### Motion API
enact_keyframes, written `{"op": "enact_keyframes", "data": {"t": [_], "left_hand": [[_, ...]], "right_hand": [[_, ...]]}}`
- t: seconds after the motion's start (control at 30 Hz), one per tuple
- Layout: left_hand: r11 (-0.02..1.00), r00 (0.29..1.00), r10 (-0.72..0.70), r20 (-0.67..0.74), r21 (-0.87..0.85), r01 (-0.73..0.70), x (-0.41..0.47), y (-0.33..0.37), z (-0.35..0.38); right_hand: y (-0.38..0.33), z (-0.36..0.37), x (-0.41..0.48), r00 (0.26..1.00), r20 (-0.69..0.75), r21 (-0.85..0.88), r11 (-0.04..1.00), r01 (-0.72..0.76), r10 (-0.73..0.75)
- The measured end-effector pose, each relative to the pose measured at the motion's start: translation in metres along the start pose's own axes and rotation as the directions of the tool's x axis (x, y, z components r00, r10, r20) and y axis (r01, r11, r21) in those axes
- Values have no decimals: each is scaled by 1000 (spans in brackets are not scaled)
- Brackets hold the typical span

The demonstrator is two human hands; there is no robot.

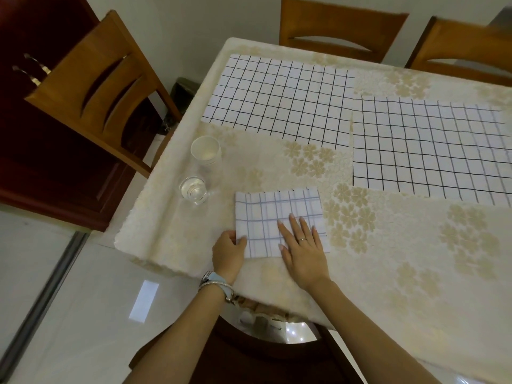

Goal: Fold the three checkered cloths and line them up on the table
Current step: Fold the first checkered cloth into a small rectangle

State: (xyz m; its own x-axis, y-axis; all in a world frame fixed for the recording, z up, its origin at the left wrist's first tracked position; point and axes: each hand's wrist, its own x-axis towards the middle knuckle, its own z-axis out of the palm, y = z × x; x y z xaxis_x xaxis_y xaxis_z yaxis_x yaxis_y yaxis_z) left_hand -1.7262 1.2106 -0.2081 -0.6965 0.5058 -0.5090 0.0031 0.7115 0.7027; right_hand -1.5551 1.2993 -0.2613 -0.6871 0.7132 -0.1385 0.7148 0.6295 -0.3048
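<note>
At far left, off the table, a wooden chair (94, 87) stands in front of a dark cabinet (41, 139). On the table's (388, 273) left edge you've got a paper cup (205, 149) w/ a clear glass (193, 190) just near of it, both upright, apart from the cloths. Your left hand (227, 253) pinches the near-left edge of the folded cloth (273, 214), thumb on top, fingers tucked under. That cloth lies near the table's near edge, faint blue grid up. Your right hand (302, 253) lies flat & open on its right part, palm down, fingers spread, ring on one finger; it grasps nothing. Far of it, left-centre, an unfolded cloth (277, 101) w/ black grid lies flat. At right a second unfolded cloth (432, 151) lies flat, its left edge touching or slightly overlapping the first; can't tell which. Two more chairs (340, 31) stand at the far side.
</note>
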Motion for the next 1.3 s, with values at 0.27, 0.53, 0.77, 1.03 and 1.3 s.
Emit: {"op": "enact_keyframes", "data": {"t": [0.27, 0.53, 0.77, 1.03, 1.3], "left_hand": [[995, 998, 32, -53, -93, -37, -12, 4, -5], [954, 994, 3, -114, -296, -37, -24, 4, -20], [948, 986, 88, -140, -293, -126, -34, 13, -17], [930, 961, 260, -96, -242, -276, -51, 41, 12], [935, 935, 353, 10, -37, -353, -55, 52, 61]], "right_hand": [[-7, -6, -3, 1000, 23, -20, 1000, -7, 7], [-28, -5, -2, 995, 51, 14, 996, 84, -85], [-31, -7, 3, 992, 82, 55, 995, 88, -93], [-21, -20, 7, 998, -60, 414, 910, 13, 13], [4, -57, 3, 860, 76, 874, 381, -301, 505]]}}
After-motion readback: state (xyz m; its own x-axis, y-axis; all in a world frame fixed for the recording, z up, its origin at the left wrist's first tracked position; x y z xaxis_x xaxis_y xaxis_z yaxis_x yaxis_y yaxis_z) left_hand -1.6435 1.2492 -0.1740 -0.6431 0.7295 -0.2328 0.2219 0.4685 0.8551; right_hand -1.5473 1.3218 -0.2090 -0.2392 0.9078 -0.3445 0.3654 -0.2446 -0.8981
